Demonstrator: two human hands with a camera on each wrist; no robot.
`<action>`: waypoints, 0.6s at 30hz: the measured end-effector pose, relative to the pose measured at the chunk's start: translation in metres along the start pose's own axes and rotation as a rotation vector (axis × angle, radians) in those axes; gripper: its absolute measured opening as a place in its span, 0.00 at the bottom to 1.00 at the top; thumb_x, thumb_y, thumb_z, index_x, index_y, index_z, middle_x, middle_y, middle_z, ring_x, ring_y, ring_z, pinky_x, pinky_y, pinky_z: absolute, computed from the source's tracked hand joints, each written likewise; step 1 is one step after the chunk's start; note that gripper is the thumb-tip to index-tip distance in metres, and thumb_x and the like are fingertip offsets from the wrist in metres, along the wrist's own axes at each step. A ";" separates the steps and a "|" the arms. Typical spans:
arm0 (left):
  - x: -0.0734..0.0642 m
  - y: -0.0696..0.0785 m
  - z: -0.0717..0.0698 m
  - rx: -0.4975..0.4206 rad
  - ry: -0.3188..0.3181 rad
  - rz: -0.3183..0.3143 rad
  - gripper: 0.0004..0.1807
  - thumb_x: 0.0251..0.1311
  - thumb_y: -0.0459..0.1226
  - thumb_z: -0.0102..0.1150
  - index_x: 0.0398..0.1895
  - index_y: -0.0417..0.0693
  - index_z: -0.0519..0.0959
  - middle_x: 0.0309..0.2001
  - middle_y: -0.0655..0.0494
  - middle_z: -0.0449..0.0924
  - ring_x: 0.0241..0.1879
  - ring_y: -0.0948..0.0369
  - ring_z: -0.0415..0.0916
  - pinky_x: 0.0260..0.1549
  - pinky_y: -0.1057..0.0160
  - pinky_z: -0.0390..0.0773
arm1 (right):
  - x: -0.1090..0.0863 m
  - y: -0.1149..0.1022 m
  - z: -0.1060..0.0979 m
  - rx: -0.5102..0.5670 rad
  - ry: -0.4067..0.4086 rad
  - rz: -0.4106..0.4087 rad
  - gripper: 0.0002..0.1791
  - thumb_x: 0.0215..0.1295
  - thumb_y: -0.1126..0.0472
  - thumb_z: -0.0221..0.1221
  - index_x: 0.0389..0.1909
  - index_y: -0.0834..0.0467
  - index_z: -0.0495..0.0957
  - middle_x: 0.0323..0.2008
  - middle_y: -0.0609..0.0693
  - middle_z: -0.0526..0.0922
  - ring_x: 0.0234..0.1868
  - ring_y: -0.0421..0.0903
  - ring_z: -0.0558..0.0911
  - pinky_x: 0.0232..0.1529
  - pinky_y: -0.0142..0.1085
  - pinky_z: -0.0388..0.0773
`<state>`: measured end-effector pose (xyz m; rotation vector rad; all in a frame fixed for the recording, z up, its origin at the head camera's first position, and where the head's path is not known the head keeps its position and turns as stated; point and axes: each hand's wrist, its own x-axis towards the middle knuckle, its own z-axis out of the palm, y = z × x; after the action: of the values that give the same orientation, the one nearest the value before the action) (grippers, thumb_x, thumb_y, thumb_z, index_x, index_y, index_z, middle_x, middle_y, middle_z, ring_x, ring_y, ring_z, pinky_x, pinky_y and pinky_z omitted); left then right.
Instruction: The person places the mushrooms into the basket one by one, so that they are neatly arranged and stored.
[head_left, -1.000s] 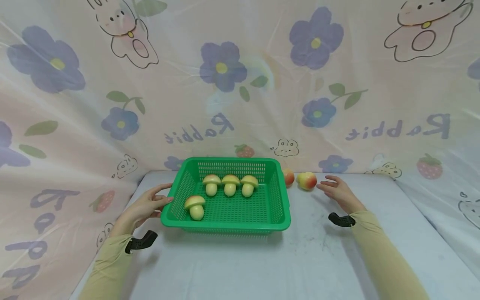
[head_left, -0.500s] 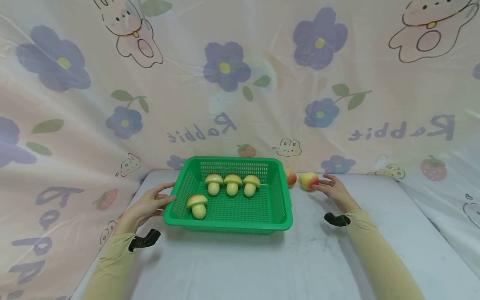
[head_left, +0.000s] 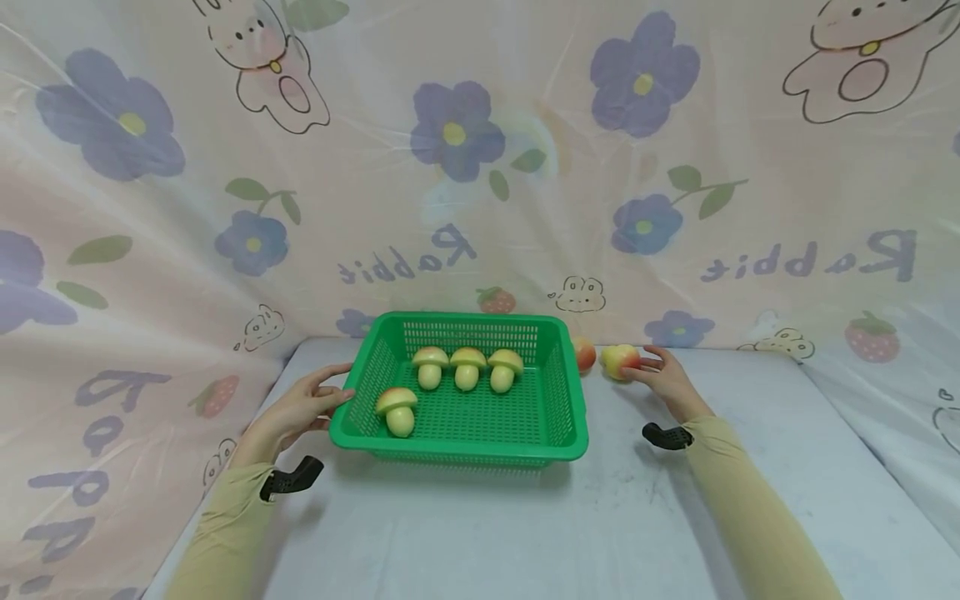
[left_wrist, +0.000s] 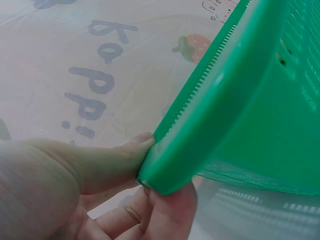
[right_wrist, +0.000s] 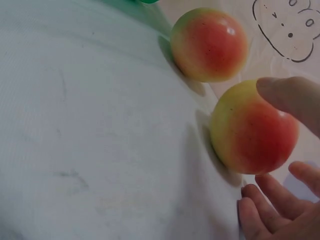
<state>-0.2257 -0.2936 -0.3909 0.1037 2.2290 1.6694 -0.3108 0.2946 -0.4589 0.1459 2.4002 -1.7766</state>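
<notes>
A green plastic basket (head_left: pixel 457 450) with slotted walls stands on the table, holding several toy mushrooms (head_left: pixel 468 371) with tan caps and pale stems. My left hand (head_left: pixel 303 408) pinches its left rim, thumb on top and fingers underneath, as the left wrist view shows. Right of the basket lies a red-and-yellow apple (right_wrist: pixel 255 127). Around its right side is my right hand (head_left: pixel 667 383), thumb (right_wrist: pixel 290 97) overlapping the apple and the other fingers spread at its lower edge. A second apple (right_wrist: pixel 210 45) lies beside it, partly hidden behind the basket in the head view.
A white cloth-covered table (head_left: pixel 480 533) lies under everything. Behind it hangs a curtain (head_left: pixel 540 208) printed with flowers and rabbits, meeting the table's back edge close to the apples. Each wrist carries a black camera mount (head_left: pixel 667 436).
My right hand has moved left to the nearer apple, so its thumb and fingers are now around it. The left hand stays on the basket rim; the view has shifted slightly.
</notes>
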 end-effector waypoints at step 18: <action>-0.002 0.005 0.000 -0.018 -0.018 0.005 0.40 0.68 0.40 0.55 0.76 0.45 0.46 0.41 0.42 0.79 0.33 0.57 0.80 0.30 0.61 0.81 | 0.012 -0.005 0.011 -0.120 0.034 0.029 0.51 0.59 0.52 0.67 0.73 0.65 0.46 0.64 0.71 0.59 0.62 0.62 0.61 0.61 0.53 0.59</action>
<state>-0.2241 -0.2923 -0.3854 0.1196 2.2017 1.6845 -0.3226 0.2824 -0.4596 0.1965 2.5068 -1.6260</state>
